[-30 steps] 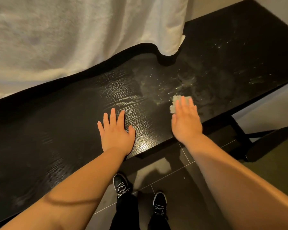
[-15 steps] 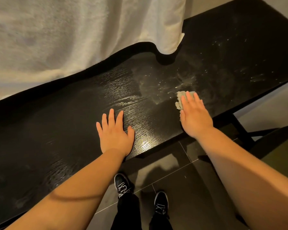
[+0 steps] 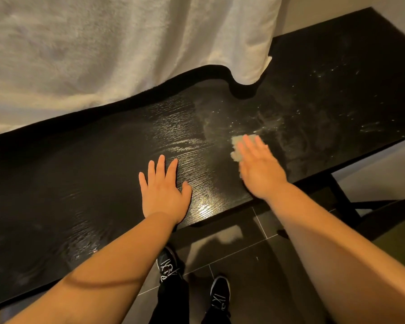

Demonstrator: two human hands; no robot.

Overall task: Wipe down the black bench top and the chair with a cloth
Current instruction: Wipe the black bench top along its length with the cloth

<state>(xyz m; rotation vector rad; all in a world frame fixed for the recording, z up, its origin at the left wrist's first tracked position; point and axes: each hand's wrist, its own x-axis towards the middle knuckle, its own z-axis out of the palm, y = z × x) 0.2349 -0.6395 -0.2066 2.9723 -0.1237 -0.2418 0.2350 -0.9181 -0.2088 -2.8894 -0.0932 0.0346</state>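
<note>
- Most of the view is the black tabletop [image 3: 80, 183], a long slab whose long axis runs from lower left to upper right. The stretch on the left shines with bare wood grain. The stretch on the right carries pale dusty smears [image 3: 278, 120].
- Behind it hangs a white fleecy cover [image 3: 103, 54]. One corner of it droops onto the rear edge just beyond the smears, and we judge it to be the only thing a far stroke could catch.
- Below the near edge is dark tiled floor [image 3: 255, 253], with the person's black shoes [image 3: 168, 265] on it.
- At the lower right, past the bench leg, a dark curved shape looks to us like the chair [image 3: 391, 213]. It stands well apart from both hands and looks untouched.
- Our right hand [image 3: 260, 169] lies flat with its fingers straight, pressing the cloth down rather than clutching it. It sits at the near-left border of the dusty patch, so the unwiped part lies ahead of it and off to the right along the long axis.
- Our left hand [image 3: 164, 190] is spread, palm down, on the shiny part near the front edge. It grasps nothing and seems only to brace us. It is the farther hand from the dust.
- The cloth [image 3: 237, 146] is a small pale pad, mostly under the right fingers, with its far-left corner showing.
- We judge that the next strokes should go rightward and away from us, and that the bench top is roughly half done.
</note>
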